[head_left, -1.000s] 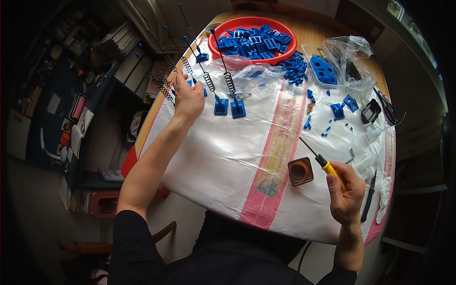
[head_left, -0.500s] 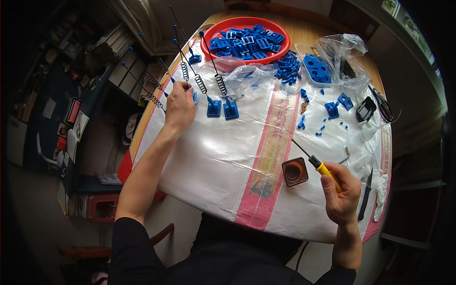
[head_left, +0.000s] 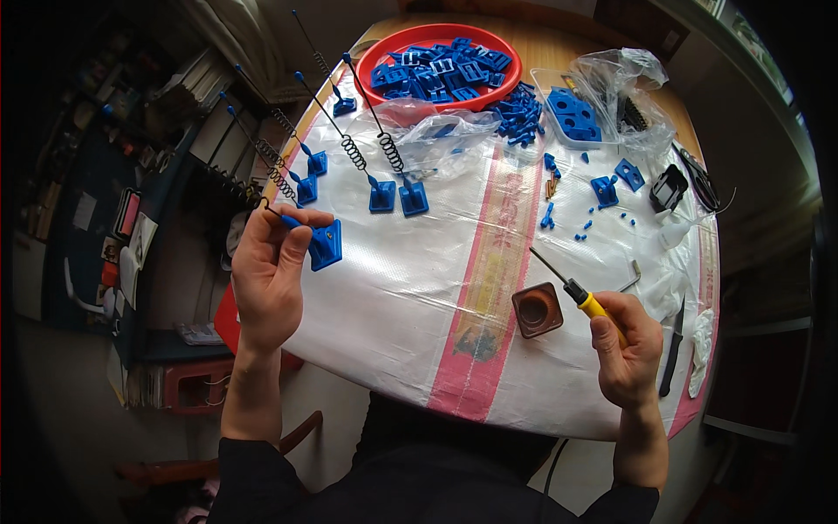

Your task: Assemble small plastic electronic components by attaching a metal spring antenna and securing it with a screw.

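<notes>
At the left of the frame, the left hand (head_left: 271, 279) pinches a blue-based spring rod (head_left: 326, 245) between thumb and fingers, its base tilted and its black coil reaching toward the left edge. At the lower right, the right hand (head_left: 630, 351) is closed around a yellow-handled screwdriver (head_left: 593, 306), its shaft pointing up and left, near a brown square container (head_left: 525, 302) on the table (head_left: 375, 323). More spring rods (head_left: 381, 197) stand at upper left, below a red tray (head_left: 357, 63) of blue parts (head_left: 441, 74) at top centre.
</notes>
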A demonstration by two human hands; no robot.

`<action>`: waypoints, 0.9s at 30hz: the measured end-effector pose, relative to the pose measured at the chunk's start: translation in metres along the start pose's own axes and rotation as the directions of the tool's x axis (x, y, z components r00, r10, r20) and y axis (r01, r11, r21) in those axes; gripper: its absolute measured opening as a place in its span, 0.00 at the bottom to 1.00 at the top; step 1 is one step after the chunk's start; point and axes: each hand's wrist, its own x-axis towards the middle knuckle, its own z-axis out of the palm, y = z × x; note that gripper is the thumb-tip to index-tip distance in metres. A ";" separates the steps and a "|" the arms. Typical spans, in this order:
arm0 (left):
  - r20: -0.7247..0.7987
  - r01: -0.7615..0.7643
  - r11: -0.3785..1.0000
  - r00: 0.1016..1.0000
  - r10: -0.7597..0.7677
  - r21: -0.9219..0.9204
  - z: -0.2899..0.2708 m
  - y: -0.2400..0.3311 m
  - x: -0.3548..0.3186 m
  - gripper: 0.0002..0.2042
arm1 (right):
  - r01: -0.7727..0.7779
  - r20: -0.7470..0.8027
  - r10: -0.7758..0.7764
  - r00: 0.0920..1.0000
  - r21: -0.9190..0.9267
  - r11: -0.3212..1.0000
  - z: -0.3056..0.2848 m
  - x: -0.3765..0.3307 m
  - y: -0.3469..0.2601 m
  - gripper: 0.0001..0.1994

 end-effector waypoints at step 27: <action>0.796 0.670 0.555 0.605 -0.021 -0.494 0.126 -0.005 0.009 0.10 | 0.259 -0.012 -0.281 0.960 -0.349 0.900 -0.019 -0.003 -0.015 0.14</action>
